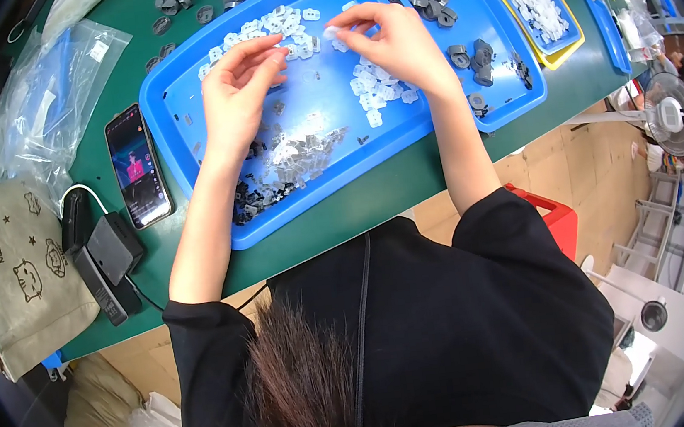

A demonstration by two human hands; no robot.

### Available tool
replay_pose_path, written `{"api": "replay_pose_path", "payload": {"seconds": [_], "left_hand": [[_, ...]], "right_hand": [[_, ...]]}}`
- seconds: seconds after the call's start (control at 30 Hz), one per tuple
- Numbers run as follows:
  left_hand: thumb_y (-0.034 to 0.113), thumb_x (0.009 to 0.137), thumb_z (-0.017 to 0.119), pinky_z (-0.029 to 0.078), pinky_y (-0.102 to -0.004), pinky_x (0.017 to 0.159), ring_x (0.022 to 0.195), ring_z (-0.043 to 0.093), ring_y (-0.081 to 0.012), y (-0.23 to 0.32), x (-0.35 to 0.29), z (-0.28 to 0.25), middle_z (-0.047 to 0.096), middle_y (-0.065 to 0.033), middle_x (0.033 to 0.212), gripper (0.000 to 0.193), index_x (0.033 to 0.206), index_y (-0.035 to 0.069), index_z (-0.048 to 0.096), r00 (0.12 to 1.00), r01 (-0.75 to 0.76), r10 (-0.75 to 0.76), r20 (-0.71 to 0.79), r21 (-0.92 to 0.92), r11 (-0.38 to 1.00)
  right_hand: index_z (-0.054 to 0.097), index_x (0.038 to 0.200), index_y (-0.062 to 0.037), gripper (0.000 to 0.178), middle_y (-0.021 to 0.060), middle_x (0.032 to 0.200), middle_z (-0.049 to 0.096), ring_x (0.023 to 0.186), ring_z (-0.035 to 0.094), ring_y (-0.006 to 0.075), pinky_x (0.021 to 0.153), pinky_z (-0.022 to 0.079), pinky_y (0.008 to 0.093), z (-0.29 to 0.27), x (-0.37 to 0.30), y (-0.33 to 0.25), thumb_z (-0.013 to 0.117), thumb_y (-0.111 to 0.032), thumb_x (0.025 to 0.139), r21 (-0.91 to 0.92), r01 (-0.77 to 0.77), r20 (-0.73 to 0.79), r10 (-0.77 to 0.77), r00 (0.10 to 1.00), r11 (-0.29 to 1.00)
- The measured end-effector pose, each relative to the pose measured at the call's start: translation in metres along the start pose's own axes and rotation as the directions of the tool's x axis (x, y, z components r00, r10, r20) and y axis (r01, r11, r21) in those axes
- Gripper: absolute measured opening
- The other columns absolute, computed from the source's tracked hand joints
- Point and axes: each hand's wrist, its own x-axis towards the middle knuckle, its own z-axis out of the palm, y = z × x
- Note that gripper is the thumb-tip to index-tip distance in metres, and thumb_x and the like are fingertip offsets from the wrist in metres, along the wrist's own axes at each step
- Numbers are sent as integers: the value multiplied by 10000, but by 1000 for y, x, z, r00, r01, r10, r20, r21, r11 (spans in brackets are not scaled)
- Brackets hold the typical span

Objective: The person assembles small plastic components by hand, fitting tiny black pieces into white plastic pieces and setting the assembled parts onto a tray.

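Over the blue tray, the right hand pinched a small white piece; the left hand curled loosely nearby, whether holding anything I couldn't tell. Too slack a pinch could have dropped the piece among the white parts.

Small whitish piece, pinched in right fingers above blue tray
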Motion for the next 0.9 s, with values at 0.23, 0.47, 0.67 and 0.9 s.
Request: {"api": "replay_pose_path", "payload": {"seconds": [0.23, 0.47, 0.67, 0.9], "left_hand": [[8, 818, 629, 525, -278, 782, 842, 643, -165, 1, -2, 0, 644, -122, 992, 282, 1097, -21, 608, 990, 10, -9, 144, -4, 1000], [-1, 832, 613, 537, -279, 771, 834, 649, -180, 2, -1, -1, 640, -129, 996, 270, 1100, -34, 604, 999, -12, 13, 40, -24, 1000], [17, 847, 602, 552, -324, 792, 890, 638, -216, 1, 0, 2, 609, -143, 1030, 298, 1139, -38, 579, 999, -51, 52, 4, -95, 994], [-9, 858, 569, 550, -277, 790, 892, 645, -205, 3, 0, 0, 620, -142, 980, 271, 1128, -36, 585, 996, 63, -65, -57, -34, 997]], "right_hand": [[594, 958, -16, 181, 26, 767, 629, 735, 590, 74, 667, 474, 215, 6, -4, -28, 657, -116, 822, 639, -94, 156, -8, 988, 763], [637, 867, 2, 149, 89, 756, 643, 702, 626, 163, 656, 500, 272, 17, -7, -12, 671, -95, 759, 102, 116, 222, -136, 965, 988], [646, 846, -2, 150, 131, 752, 637, 685, 634, 245, 662, 509, 314, 25, -9, -14, 639, -65, 711, -24, 178, 200, -170, 965, 984], [650, 800, 1, 161, 80, 751, 667, 711, 652, 118, 675, 518, 255, 10, -3, -23, 696, -141, 740, 442, -52, 101, 8, 995, 896]]}}
